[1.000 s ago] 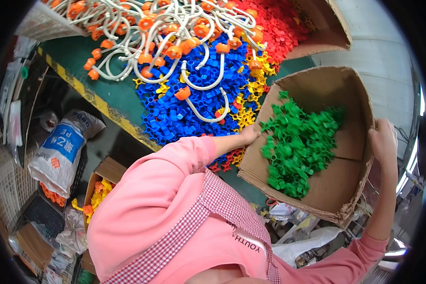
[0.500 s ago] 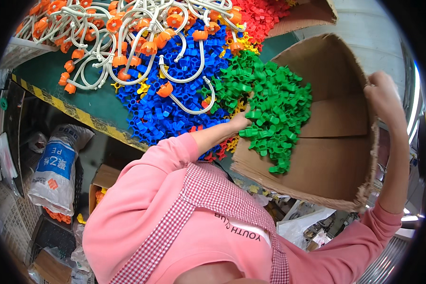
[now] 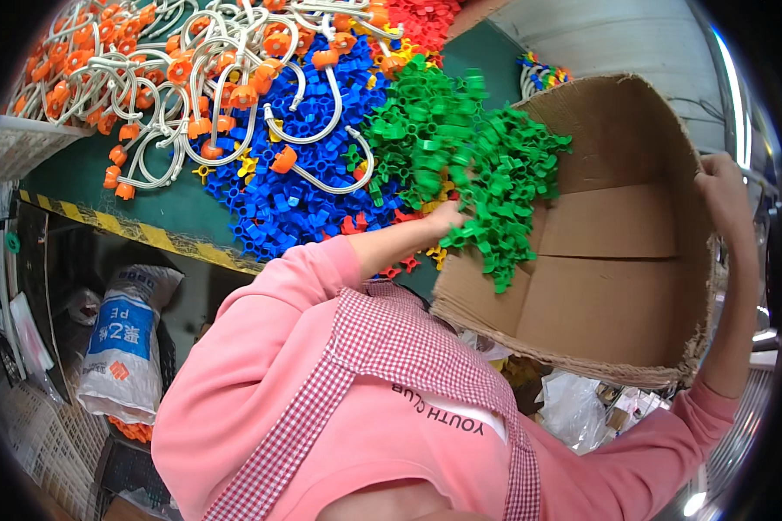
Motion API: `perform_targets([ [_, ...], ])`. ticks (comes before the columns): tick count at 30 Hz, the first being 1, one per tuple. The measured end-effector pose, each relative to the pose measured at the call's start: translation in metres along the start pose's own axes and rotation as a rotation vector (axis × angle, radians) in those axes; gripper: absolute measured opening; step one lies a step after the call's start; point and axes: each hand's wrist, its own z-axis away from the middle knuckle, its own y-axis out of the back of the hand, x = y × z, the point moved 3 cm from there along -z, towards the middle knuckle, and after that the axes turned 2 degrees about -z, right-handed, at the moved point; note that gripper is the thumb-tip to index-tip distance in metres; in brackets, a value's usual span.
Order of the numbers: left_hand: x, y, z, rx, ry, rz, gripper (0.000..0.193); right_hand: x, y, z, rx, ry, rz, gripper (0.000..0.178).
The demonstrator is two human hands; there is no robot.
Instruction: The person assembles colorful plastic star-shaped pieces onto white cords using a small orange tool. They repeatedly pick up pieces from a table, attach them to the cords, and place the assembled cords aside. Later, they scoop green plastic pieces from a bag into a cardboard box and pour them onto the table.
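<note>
A large cardboard box (image 3: 613, 260) lies tipped, its open side facing the table. Green plastic clip-like pieces (image 3: 517, 165) spill over its left edge, blurred where they tumble. My right hand (image 3: 723, 193) grips the box's far right rim. At the near edge of the green heap is my left hand (image 3: 450, 219), its fingers hidden among the pieces. To its left spreads a heap of blue plastic pieces (image 3: 295, 204), with some yellow and red ones mixed in.
Light looped hoses with orange flower-shaped ends (image 3: 191, 74) pile up at the far left. Red pieces (image 3: 421, 22) lie at the back. Yellow-black tape marks the edge of the green table (image 3: 87, 174). A printed white sack (image 3: 122, 347) stands below, at left.
More green pieces have slid out leftward onto the table heap, baring more of the box's inside. The box and my right hand have shifted slightly right; my left hand stays at the green pieces.
</note>
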Motion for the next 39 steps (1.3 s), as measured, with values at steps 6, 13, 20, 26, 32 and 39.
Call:
perform_targets([
  [6,0.028,0.014,-0.002,0.106,-0.312,-0.698,0.028,0.065,-0.025,0.120,-0.044,-0.115,-0.290,0.033],
  [13,0.161,-0.039,0.053,0.204,-0.493,-1.354,0.039,0.148,-0.156,0.302,0.349,-0.537,-1.126,0.023],
  [20,0.228,-0.138,0.053,0.018,-0.656,-1.881,0.030,0.125,-0.310,0.387,0.538,-0.752,-1.466,0.031],
  [26,0.206,-0.202,0.093,-0.238,-0.640,-1.768,0.043,0.096,-0.323,0.477,0.678,-0.965,-1.364,0.036],
  [32,0.167,-0.194,0.076,-0.685,-0.664,-1.489,0.034,0.000,-0.358,0.533,0.584,-1.330,-1.805,0.044],
  [39,0.056,-0.278,0.086,-1.126,-1.105,-1.725,0.023,-0.138,-0.464,0.688,0.648,-1.631,-1.797,0.037],
])
